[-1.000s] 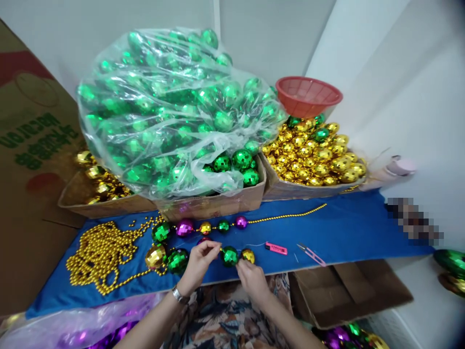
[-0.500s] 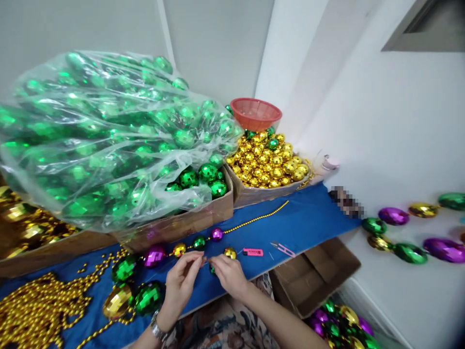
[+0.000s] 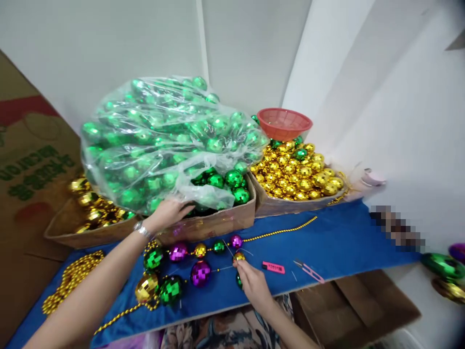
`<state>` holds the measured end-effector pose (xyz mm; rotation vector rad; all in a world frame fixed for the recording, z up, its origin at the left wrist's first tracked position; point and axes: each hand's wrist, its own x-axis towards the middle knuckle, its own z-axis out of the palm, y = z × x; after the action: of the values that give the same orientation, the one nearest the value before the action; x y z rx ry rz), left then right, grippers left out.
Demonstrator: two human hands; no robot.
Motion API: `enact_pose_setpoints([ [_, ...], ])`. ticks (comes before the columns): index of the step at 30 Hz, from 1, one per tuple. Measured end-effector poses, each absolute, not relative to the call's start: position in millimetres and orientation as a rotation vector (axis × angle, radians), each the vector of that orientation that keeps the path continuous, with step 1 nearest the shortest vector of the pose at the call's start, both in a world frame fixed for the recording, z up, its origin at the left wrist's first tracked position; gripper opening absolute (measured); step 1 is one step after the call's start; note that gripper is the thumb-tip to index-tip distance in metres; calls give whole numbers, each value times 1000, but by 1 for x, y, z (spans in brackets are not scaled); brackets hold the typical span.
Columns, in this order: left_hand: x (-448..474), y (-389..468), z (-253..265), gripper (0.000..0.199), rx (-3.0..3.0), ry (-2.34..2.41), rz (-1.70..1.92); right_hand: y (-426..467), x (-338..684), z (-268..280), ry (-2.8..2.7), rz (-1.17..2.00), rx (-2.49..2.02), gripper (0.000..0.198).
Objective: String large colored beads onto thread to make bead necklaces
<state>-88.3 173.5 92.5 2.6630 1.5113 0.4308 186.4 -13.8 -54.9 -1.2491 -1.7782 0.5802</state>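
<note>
Head view: I am resting my left hand (image 3: 170, 212) at one plastic bag (image 3: 152, 140); I cannot tell its grip. My right hand (image 3: 253, 282) is pinching one thread (image 3: 225, 267) beside one gold ball (image 3: 239, 256). One threaded purple ball (image 3: 201, 274) is lying on the blue cloth (image 3: 281, 242).

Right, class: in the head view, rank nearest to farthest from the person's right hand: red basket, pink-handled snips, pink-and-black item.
1. Pink-and-black item: just right of the right hand.
2. Pink-handled snips: farther right, on the blue cloth.
3. Red basket: at the back, above the gold balls.
</note>
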Motion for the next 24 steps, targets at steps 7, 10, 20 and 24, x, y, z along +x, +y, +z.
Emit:
enact_pose_setpoints([
  [7, -101, 225, 102, 56, 2770, 1246, 456, -19, 185, -56, -1789, 551, -1225, 30],
  [10, -103, 222, 96, 38, 2674, 1212, 499, -20, 184, -59, -1794, 554, -1216, 30],
  [20, -98, 193, 76, 19, 2513, 1216, 435, -19, 179, -54, -1862, 618, -1209, 32],
  [24, -108, 200, 77, 23, 2473, 1148, 423, -21, 177, -52, -1873, 645, -1218, 32],
])
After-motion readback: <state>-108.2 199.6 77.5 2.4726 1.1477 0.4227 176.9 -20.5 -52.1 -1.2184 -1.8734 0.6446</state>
